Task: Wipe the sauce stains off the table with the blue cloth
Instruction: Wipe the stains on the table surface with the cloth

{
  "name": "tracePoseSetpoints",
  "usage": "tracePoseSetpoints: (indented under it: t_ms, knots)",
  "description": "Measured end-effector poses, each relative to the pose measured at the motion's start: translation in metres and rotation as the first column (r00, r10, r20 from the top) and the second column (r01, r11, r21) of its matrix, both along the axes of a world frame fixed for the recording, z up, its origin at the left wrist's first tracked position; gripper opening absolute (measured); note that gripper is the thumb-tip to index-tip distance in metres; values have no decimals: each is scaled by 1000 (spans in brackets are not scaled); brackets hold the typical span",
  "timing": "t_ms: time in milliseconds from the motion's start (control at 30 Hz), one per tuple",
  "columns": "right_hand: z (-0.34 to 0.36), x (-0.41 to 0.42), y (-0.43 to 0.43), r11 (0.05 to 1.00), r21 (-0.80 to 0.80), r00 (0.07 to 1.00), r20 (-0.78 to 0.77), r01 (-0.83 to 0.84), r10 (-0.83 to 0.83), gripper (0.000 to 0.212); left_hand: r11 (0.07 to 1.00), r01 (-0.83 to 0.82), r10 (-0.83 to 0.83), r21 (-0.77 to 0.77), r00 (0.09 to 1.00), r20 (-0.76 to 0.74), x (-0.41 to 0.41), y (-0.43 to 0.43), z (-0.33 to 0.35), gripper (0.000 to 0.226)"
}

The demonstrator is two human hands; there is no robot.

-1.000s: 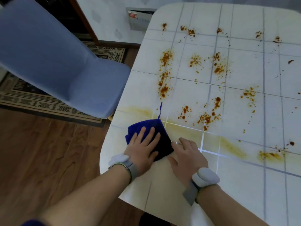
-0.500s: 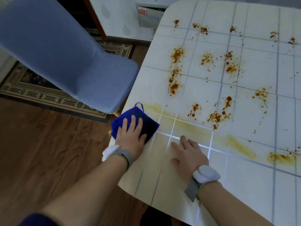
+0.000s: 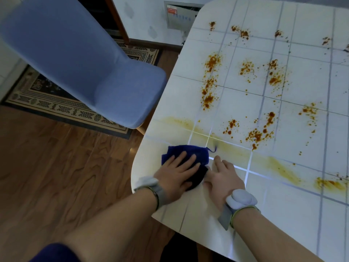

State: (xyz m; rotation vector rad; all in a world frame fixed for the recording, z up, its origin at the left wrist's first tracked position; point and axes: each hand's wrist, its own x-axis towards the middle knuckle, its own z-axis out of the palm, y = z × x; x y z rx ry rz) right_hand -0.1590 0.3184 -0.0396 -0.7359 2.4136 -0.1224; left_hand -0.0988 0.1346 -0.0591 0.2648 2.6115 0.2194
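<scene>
A dark blue cloth (image 3: 196, 152) lies crumpled on the white tiled table (image 3: 294, 201) near its left front corner. My left hand (image 3: 175, 174) presses flat on the cloth with fingers spread. Just to its right, my right hand (image 3: 223, 176) rests flat on the bare tabletop, its thumb side touching the cloth's edge. Orange-brown sauce stains (image 3: 209, 80) speckle the table further back. A yellowish smeared streak (image 3: 279, 167) runs across the table beyond my hands to a thicker smear (image 3: 332, 184) at the right.
A blue upholstered chair (image 3: 85, 61) stands left of the table, its seat close to the edge. A patterned rug (image 3: 62, 108) lies under it on the wooden floor (image 3: 56, 176). A white wall with a panel (image 3: 179, 16) is at the back.
My left hand has slid the cloth rightward from the table's left edge, back against my right hand. The right hand has stayed flat in place.
</scene>
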Motion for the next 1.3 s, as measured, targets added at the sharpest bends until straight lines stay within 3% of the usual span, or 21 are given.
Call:
tracePoseSetpoints:
  t_ms: [33, 100, 167, 200, 267, 333, 400, 467, 533, 567, 667, 733, 800, 867, 933, 1033, 1100, 1233, 1300]
  knots:
    - [0, 0, 0, 1000, 2, 1000, 5, -10, 10, 46, 1000, 9, -9, 1, 1000, -4, -2, -18, -4, 64]
    - [1, -1, 0, 1000, 23, 1000, 5, -12, 12, 46, 975, -219, 218, -50, 976, -18, -10, -48, -10, 65]
    - [1, -4, -1, 999, 43, 1000, 15, -2, 1, 45, 840, -527, 524, -125, 850, -60, -18, -55, -9, 64]
    - [0, -5, -3, 999, 52, 1000, 21, 0, -1, 44, 796, -591, 589, -130, 806, -59, -19, -45, -7, 63]
    - [0, -7, -4, 998, 60, 1000, 26, -1, 0, 42, 864, -490, 491, -111, 871, -26, -9, -16, -7, 63]
    - [0, -6, -5, 999, 47, 999, 31, 16, -17, 38, 982, -185, 185, -42, 983, -1, 14, -8, -7, 63]
    - [1, -4, -8, 999, 43, 999, 37, 14, -15, 37, 999, -47, 47, 0, 998, -29, 22, -35, -9, 65]
    - [3, -3, -10, 999, 50, 999, 44, 11, -13, 43, 975, -215, 214, -55, 977, -12, 9, -60, -9, 65]
    - [4, -5, -8, 999, 45, 999, 48, 11, -13, 47, 881, -455, 458, -126, 889, -9, -5, -54, 0, 63]
    - [3, -6, -7, 999, 41, 999, 48, 4, -6, 48, 866, -482, 486, -133, 874, -9, -9, -39, 4, 62]
    - [2, -5, -2, 1000, 26, 999, 48, 2, -3, 46, 972, -222, 225, -76, 974, 37, 12, 8, 1, 63]
    - [0, -5, -2, 1000, 20, 999, 50, -6, 5, 47, 994, -97, 96, 43, 995, 15, 23, 4, 5, 61]
    - [0, -6, -2, 1000, 22, 999, 51, -9, 8, 47, 974, -104, 140, 200, 975, -174, 10, -12, 10, 50]
    - [-2, -6, -1, 1000, 30, 999, 48, -5, 4, 48, 945, -246, 297, 217, 921, -252, -9, -22, 22, 40]
    - [-3, -7, -2, 999, 37, 999, 52, -3, 1, 47, 931, -351, 362, 96, 923, -131, -25, -27, 31, 48]
    - [-1, -9, -7, 999, 37, 998, 57, -12, 10, 42, 927, -367, 370, -80, 929, 19, -39, -23, 34, 51]
    - [2, -10, -7, 999, 35, 999, 53, -14, 12, 39, 904, -419, 425, -83, 901, 87, -42, -20, 34, 42]
    - [2, -4, 0, 1000, 2, 998, 56, -1, 1, 42, 921, -389, 375, 2, 889, 264, -38, -16, 32, 28]
    - [4, -3, 1, 1000, -3, 998, 67, 1, 0, 42, 911, -408, 381, 54, 886, 264, -44, -24, 39, 25]
